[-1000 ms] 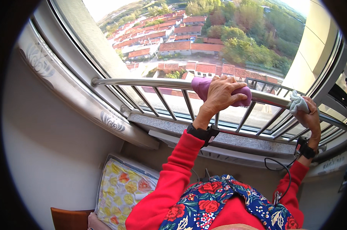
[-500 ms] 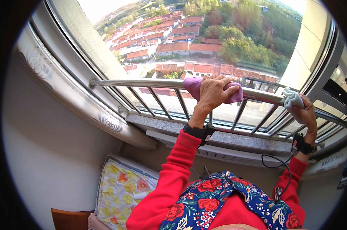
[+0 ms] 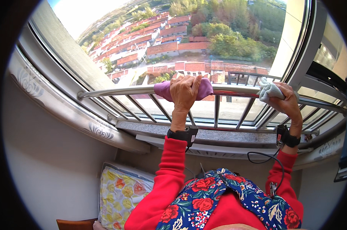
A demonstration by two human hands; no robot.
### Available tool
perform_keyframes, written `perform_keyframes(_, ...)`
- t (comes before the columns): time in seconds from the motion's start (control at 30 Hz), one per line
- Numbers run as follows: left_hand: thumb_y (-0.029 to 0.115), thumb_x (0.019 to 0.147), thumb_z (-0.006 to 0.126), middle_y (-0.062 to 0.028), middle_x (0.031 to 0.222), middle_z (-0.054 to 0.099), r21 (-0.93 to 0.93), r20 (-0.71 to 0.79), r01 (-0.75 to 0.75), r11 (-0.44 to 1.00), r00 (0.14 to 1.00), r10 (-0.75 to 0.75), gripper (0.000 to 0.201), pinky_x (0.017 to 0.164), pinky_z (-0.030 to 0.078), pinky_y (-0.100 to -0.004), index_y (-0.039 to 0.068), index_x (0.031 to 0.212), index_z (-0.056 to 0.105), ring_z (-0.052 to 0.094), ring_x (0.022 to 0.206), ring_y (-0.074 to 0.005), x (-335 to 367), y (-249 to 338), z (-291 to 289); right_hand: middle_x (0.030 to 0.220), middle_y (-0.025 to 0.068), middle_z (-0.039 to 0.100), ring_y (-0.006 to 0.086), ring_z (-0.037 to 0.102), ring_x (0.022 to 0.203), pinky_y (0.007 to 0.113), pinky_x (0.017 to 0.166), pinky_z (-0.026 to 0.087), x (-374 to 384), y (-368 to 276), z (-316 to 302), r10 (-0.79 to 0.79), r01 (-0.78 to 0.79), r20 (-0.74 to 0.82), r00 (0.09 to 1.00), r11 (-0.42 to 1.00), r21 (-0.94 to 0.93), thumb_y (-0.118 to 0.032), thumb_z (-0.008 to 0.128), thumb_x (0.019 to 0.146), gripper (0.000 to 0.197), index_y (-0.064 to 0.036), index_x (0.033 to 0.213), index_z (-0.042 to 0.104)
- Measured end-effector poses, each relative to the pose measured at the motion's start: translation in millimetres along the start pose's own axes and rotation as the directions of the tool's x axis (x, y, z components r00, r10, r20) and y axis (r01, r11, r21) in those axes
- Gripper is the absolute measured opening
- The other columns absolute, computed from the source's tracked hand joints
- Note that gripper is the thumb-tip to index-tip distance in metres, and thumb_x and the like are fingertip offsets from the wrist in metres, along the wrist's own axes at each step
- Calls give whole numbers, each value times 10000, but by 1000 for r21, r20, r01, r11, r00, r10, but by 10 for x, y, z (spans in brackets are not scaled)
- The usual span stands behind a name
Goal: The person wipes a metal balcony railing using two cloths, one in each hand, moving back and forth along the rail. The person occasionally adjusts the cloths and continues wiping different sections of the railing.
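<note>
Two hands grip cloths on the top bar of a metal window railing (image 3: 116, 91), seen from above. The left hand (image 3: 185, 92) is closed over a purple cloth (image 3: 204, 89), which is wrapped around the bar near its middle; the fingers curl over the top of the cloth and the bar together. The right hand (image 3: 284, 102) is closed on a bunched grey cloth (image 3: 268, 91), pressed against the same bar further to the right, close to the window frame (image 3: 296, 61). The two hands are well apart along the bar.

Each wrist carries a black band: one on the left wrist (image 3: 183, 135), one on the right wrist (image 3: 286, 138). A thin black cable (image 3: 263, 155) loops below the right forearm. Both arms wear red sleeves (image 3: 162, 180), and a floral apron (image 3: 227, 199) in blue, red and white covers the chest at the lower edge.

Upright bars run from the top bar down to a grey stone sill (image 3: 227, 135). Beyond the glass lie red-roofed houses (image 3: 173, 48) and green trees (image 3: 234, 42), far below. At lower left, against the pale wall (image 3: 50, 168), rests a cushion (image 3: 119, 191) printed with yellow and red fruit, with a brown wooden edge (image 3: 75, 224) just below it.
</note>
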State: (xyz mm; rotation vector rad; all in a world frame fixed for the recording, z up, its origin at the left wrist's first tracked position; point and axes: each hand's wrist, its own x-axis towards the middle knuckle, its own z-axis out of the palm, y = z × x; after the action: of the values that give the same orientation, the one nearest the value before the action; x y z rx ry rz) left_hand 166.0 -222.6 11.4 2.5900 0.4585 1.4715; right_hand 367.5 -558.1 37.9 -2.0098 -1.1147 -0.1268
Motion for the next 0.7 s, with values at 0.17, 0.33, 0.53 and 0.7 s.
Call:
perform_keyframes(0.17,437,1023,589,-55,668,644,-4,-84,-11,1000,996,11,499,733,393,-402,83,690,702,609,682,-255,11,22,36,1232,50,711,256,576,1193,422,1099,404,-17,12,12,-60,59,-31,998,998,-36,-188,905,744,521,-120,1235,747)
perform_keyframes(0.33,297,971,631,-60,696,689,8,-85,-1,1000,996,2,373,721,414,-405,71,685,707,630,663,-255,11,44,19,1212,39,722,266,589,1174,424,1079,407,-21,-24,17,-115,107,-61,992,987,-116,-198,899,746,484,-112,1199,755)
perform_keyframes(0.53,225,945,639,-70,660,661,10,-111,-14,1000,994,15,334,702,407,-383,63,656,682,620,641,-239,15,55,13,1210,43,723,268,594,1171,433,1073,408,-13,-39,14,-129,121,-58,990,984,-130,-203,910,731,483,-117,1182,759)
perform_keyframes(0.7,228,948,633,-75,683,687,25,-90,2,1000,996,0,321,703,411,-378,58,687,709,632,656,-235,-7,52,6,1203,46,723,272,593,1170,439,1065,415,-26,-37,26,-118,111,-57,991,987,-114,-200,915,727,496,-113,1188,753)
